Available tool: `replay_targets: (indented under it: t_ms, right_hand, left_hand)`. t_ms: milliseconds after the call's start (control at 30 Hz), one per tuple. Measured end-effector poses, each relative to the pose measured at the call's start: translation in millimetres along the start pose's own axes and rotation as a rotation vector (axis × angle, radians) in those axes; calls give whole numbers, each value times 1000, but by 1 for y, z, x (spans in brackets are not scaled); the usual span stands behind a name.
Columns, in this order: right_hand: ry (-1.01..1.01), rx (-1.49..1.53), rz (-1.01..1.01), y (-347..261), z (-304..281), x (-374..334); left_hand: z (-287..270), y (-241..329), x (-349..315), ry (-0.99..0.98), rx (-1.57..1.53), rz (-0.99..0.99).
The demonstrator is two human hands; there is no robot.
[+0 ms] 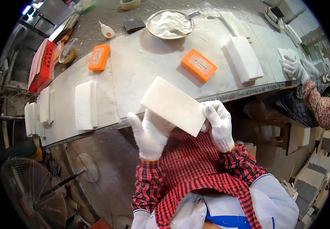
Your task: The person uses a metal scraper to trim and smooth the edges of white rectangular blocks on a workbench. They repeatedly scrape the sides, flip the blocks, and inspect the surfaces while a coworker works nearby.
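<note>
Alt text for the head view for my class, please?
A gloved right hand holds one end of a white slab, the gloved left hand open at its near edge. Beyond, a worktable bears orange boxes, more slabs and a bowl of white powder.

pale worktable (134, 70), grey floor (115, 187), caged fan (35, 196) lower left, bright light (26, 10) upper left
</note>
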State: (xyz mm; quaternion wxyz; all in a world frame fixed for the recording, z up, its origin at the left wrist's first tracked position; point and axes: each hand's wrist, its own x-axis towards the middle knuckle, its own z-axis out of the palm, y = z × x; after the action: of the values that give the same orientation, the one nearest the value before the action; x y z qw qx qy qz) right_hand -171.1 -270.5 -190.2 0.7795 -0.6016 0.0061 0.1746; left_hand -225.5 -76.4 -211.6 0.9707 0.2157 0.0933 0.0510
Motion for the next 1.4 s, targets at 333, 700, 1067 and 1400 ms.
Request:
replay_targets:
  t_ms: [333,700,1067,1400]
  right_hand:
    - [-73,-205,68,-10,14,0]
    - [51,-800,-424,-93,5,102]
    - [18,-1421,-832,-98,47,187]
    - [70,-1369,-980,-106,38,216]
  left_hand:
    - [1,26,36,30,169,-75]
    - [8,37,68,55,209,-54]
    - [8,36,69,60,238,-6]
    - [4,32,66,132,411,-12]
